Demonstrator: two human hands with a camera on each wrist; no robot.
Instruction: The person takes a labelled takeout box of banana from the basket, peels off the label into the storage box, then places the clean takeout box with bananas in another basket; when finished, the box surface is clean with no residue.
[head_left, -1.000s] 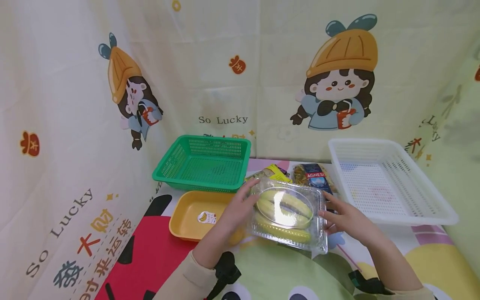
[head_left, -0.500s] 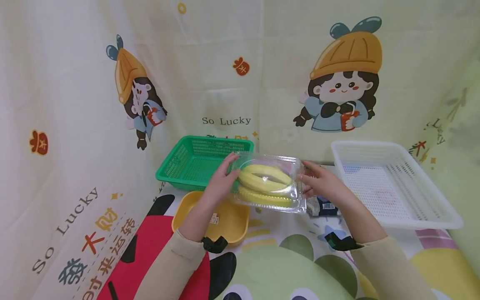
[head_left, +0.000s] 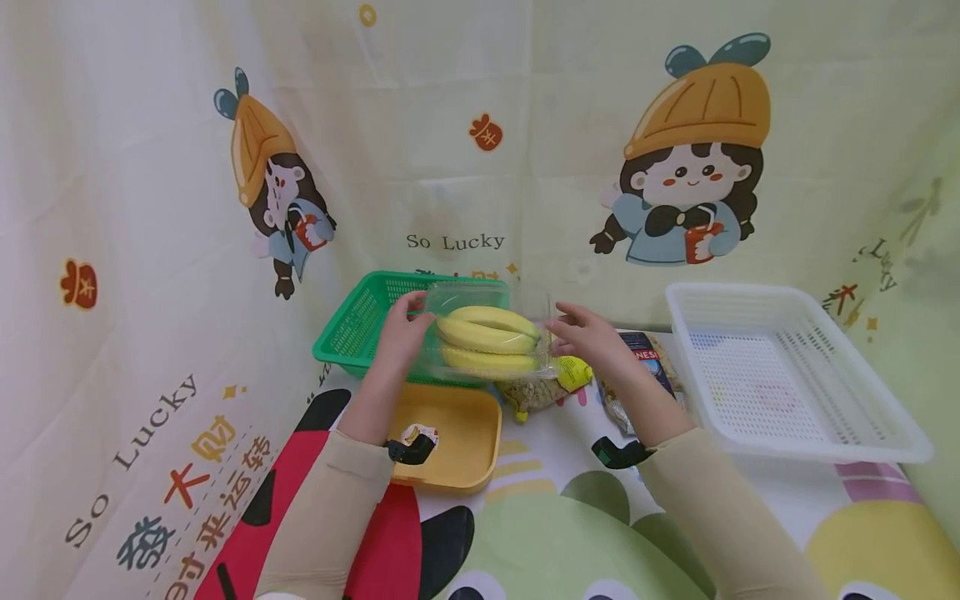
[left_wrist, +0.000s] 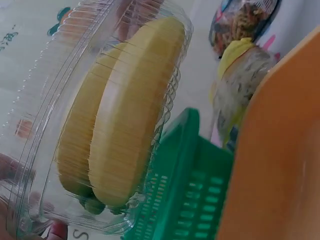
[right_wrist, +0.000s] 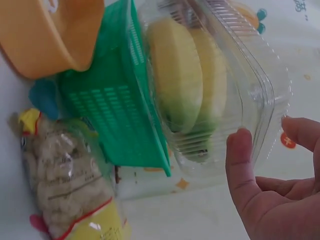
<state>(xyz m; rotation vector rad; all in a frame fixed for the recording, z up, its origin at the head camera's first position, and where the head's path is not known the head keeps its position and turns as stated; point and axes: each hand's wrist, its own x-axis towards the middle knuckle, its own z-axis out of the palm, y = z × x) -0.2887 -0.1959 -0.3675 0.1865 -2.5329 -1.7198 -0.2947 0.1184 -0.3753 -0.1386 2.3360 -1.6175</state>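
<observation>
Both hands hold a clear plastic clamshell box (head_left: 465, 293) with bananas (head_left: 487, 337) inside. It hangs in the air over the right front part of the green basket (head_left: 345, 337). My left hand (head_left: 405, 329) grips the box's left edge; in the left wrist view its fingertips show at the rim beside the bananas (left_wrist: 132, 110). At the opposite edge is my right hand (head_left: 588, 337). Its thumb (right_wrist: 240, 150) lies against the box wall and the other fingers are at the rim in the right wrist view. The box lid looks closed.
A yellow-orange tray (head_left: 457, 433) with a banana sticker stands in front of the green basket. Behind my right forearm lie a yellow-labelled bag (head_left: 540, 392) and an Agnesi pasta bag (head_left: 652, 358). At the right stands a white basket (head_left: 817, 454). A printed curtain (head_left: 555, 167) backs the table.
The box of bananas has risen and moved away and left, from above the table's middle to over the green basket. Both hands moved with it, uncovering the two bags.
</observation>
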